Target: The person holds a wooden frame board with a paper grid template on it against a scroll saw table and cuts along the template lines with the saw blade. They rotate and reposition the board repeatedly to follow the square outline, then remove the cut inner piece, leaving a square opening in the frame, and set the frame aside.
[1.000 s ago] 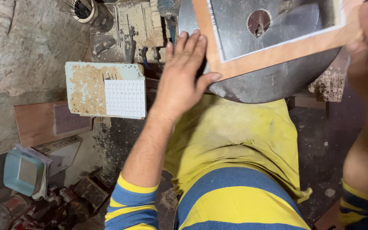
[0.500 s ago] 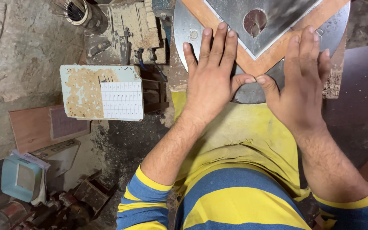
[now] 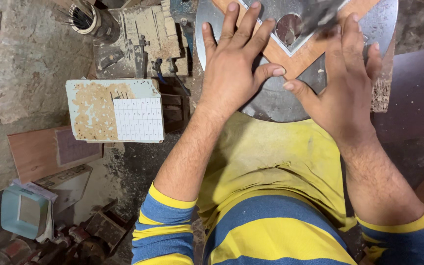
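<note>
A square wooden-edged panel (image 3: 315, 51) with a shiny grey face and a round hole (image 3: 289, 28) lies corner-toward-me on a round metal table (image 3: 271, 105). My left hand (image 3: 234, 68) lies flat, fingers spread, on the panel's left edge. My right hand (image 3: 347, 83) presses flat on its right edge, thumb pointing toward the left thumb. A dark blurred part (image 3: 320, 17) hangs over the panel near the hole. Both forearms in blue and yellow striped sleeves reach up from below.
A pale dusty box with a white grid card (image 3: 116, 118) sits to the left. Behind it stand a tin of thin rods (image 3: 82, 17) and a sawdust-covered machine part (image 3: 143, 37). A brown board (image 3: 50, 152) and a light-blue container (image 3: 23, 211) lie lower left.
The panel has turned from nearly square-on to corner-toward-me. My right hand came in from the right edge and settled flat on the panel; both hands now sit nearer each other.
</note>
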`<control>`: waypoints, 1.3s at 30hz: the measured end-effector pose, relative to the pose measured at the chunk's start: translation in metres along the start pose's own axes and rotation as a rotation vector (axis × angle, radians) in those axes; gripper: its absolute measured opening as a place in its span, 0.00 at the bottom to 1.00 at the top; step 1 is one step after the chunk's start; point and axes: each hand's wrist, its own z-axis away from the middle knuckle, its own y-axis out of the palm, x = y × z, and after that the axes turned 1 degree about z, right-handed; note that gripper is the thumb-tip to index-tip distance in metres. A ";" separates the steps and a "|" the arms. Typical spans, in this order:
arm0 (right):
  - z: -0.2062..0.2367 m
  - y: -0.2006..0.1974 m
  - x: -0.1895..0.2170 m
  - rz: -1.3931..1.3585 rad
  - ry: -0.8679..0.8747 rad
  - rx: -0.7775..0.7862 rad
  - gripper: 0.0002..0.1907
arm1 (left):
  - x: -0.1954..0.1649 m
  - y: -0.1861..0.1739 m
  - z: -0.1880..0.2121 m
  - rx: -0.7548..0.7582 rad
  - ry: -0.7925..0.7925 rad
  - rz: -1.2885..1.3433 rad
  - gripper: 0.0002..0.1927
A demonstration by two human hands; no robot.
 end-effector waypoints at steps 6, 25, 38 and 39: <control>-0.010 -0.004 0.009 -0.001 0.043 0.033 0.50 | 0.006 -0.001 -0.004 -0.021 -0.003 0.012 0.43; -0.016 -0.003 0.010 -0.044 0.019 -0.022 0.49 | 0.011 0.002 -0.010 -0.078 0.004 -0.018 0.42; -0.020 -0.005 0.013 -0.029 -0.015 -0.051 0.48 | 0.010 -0.001 -0.008 -0.075 -0.014 -0.016 0.42; -0.020 -0.006 0.014 -0.012 -0.034 -0.060 0.47 | 0.010 -0.001 -0.008 -0.070 -0.021 -0.011 0.42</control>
